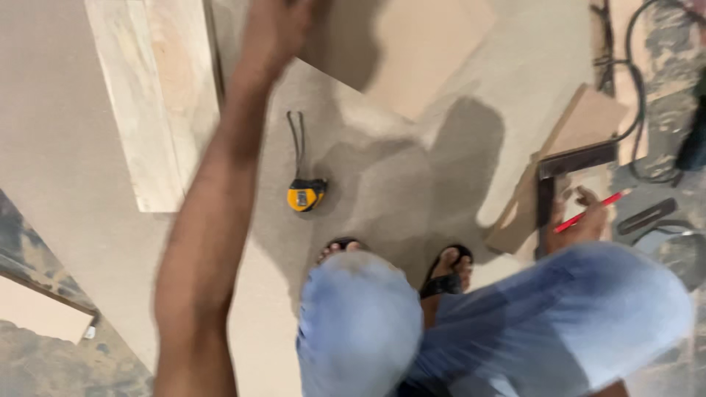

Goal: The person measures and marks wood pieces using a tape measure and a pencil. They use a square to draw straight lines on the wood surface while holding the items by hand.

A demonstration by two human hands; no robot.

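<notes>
The right hand (585, 220) grips a red pencil (588, 211) beside the square (559, 176), while the left hand (276, 26) reaches forward, its grip unclear.

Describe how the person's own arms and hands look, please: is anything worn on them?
Both are bare. The left arm shows no sleeve, watch or band along its visible length; the left hand is blurred and partly cut off by the top edge, with no glove visible. The right hand is also ungloved, with no ring that can be made out. Its arm is hidden behind the light blue jeans.

Yellow-and-black tape measure (305, 195), red pencil (588, 212), pale blue jeans (360, 323), black sandals (445, 283)
</notes>
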